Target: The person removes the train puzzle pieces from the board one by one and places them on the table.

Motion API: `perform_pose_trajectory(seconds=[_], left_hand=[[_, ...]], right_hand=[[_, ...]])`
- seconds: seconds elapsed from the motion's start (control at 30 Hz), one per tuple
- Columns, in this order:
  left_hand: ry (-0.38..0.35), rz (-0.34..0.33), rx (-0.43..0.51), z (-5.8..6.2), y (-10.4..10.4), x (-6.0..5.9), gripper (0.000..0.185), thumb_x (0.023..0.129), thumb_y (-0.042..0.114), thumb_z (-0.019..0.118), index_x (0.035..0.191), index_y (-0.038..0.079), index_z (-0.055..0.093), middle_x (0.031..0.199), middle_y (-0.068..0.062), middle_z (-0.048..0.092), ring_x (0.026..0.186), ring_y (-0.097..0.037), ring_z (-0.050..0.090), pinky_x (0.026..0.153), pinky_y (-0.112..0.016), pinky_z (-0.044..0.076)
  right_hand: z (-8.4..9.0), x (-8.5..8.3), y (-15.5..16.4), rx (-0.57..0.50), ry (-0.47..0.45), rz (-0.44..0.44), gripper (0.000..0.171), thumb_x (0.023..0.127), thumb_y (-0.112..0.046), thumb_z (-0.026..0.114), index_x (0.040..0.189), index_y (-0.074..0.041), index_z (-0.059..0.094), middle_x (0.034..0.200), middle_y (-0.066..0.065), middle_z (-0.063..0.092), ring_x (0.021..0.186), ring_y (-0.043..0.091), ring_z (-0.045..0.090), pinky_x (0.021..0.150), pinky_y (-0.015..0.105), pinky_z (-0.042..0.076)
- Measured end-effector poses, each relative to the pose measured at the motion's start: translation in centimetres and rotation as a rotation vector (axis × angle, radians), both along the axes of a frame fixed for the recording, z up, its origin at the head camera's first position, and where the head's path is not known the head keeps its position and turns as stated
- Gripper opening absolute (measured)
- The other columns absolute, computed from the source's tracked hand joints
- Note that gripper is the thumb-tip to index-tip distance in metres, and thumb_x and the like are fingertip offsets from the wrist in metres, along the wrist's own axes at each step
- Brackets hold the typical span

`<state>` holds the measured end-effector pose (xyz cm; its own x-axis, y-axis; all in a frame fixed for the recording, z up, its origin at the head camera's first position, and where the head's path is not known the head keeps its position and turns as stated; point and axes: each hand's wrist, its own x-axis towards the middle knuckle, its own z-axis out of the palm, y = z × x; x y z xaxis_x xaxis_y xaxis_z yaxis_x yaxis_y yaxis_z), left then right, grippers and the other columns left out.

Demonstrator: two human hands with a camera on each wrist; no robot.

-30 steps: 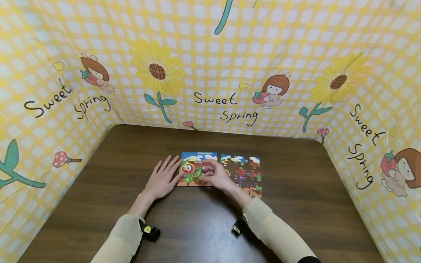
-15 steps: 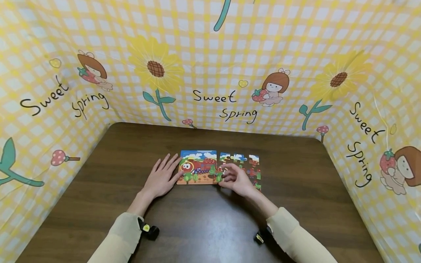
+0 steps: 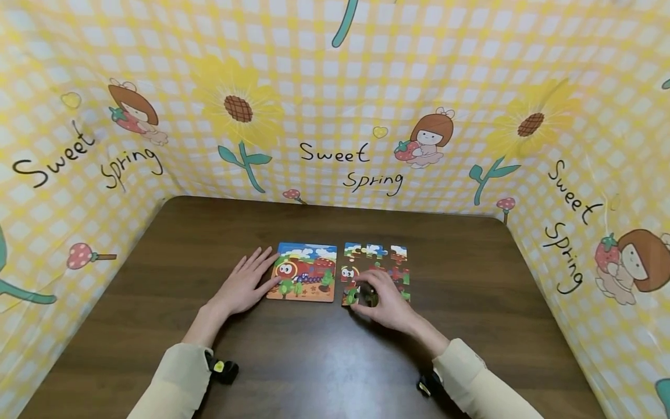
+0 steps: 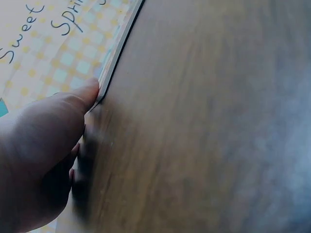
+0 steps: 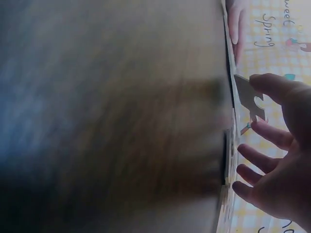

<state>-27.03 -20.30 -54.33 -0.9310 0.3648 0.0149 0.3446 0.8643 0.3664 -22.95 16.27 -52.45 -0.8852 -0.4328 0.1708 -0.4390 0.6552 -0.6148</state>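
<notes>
The right hand (image 3: 386, 302) pinched a puzzle piece (image 5: 250, 96) over the half-filled puzzle (image 3: 374, 273) mid-tabletop, gaps remaining, while the flat, open left hand (image 3: 243, 286) steadied the picture board (image 3: 305, 272).

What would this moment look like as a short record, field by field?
Surface: dark wooden table, with a yellow checked backdrop around it
Left hand: lies flat, fingertips touching the left edge of the picture board
Right hand: pinches a puzzle piece over the near left part of the part-built puzzle
Picture board: shows a red cartoon train
Layout: board to the left, puzzle to the right, a narrow gap between
Sleeves: cream
</notes>
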Motion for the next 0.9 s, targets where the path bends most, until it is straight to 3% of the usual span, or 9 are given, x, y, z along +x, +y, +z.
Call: perform_pose_trajectory(seconds=[0.33, 0.7, 0.9], left_hand=[[-0.010, -0.006, 0.006, -0.02, 0.34, 0.02, 0.068, 0.098, 0.056, 0.045, 0.156, 0.024, 0.027, 0.165, -0.007, 0.019, 0.154, -0.033, 0.012, 0.122, -0.060, 0.010], [-0.009, 0.000, 0.013, -0.16, 0.39, 0.20, 0.068, 0.098, 0.056, 0.045, 0.155, 0.023, 0.028, 0.165, -0.007, 0.020, 0.154, -0.033, 0.013, 0.122, -0.061, 0.010], [-0.012, -0.004, 0.022, -0.53, 0.48, 0.47, 0.067, 0.099, 0.055, 0.045, 0.155, 0.024, 0.028, 0.165, -0.006, 0.020, 0.154, -0.033, 0.013, 0.122, -0.060, 0.010]], right_hand=[[-0.43, -0.07, 0.61, 0.113, 0.049, 0.016, 0.043, 0.083, -0.039, 0.076, 0.120, -0.019, 0.065, 0.149, 0.013, 0.044, 0.147, 0.036, 0.027, 0.116, 0.064, 0.023], [-0.62, 0.07, 0.58, 0.121, 0.117, 0.027, 0.034, 0.081, -0.035, 0.080, 0.107, -0.017, 0.067, 0.142, 0.016, 0.051, 0.144, 0.041, 0.031, 0.114, 0.068, 0.023], [-0.84, 0.23, 0.74, 0.125, 0.103, 0.003, 0.033, 0.080, -0.035, 0.081, 0.104, -0.017, 0.067, 0.142, 0.014, 0.052, 0.145, 0.040, 0.031, 0.114, 0.068, 0.022]])
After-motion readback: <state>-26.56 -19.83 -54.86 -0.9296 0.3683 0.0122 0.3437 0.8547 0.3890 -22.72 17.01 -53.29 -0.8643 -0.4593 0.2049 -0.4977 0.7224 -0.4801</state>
